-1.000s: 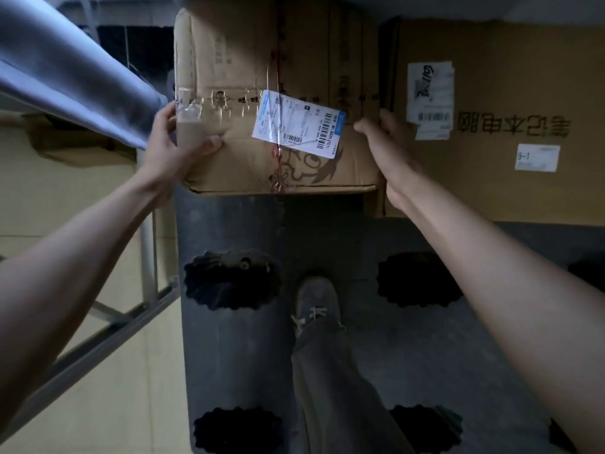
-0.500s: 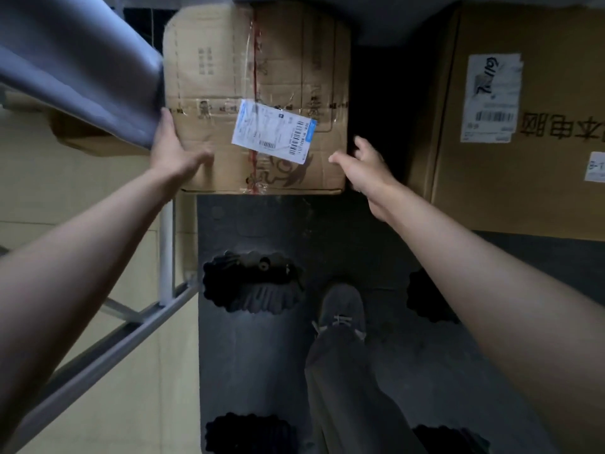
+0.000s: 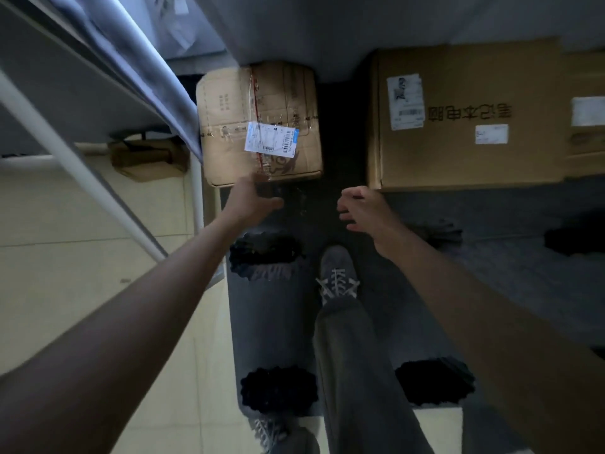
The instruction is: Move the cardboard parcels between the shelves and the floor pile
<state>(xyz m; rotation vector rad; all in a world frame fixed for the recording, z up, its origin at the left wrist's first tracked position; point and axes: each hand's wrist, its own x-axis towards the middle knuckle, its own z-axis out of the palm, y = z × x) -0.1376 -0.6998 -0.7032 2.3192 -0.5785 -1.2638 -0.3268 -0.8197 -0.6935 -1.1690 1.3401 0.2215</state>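
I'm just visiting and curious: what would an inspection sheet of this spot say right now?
Surface: dark grey pallet with scalloped holes, lying on a pale tiled floor.
Job's things: small taped parcel with a barcode label; larger cardboard box to its right, a dark gap between them.
Clutter: nothing seen.
Hands: left hand at the small parcel's near edge, contact unclear; right hand loosely curled, holding nothing.
Cables: nothing seen.
Surroundings: grey shelf frame on the left; the person's shoe on the pallet.
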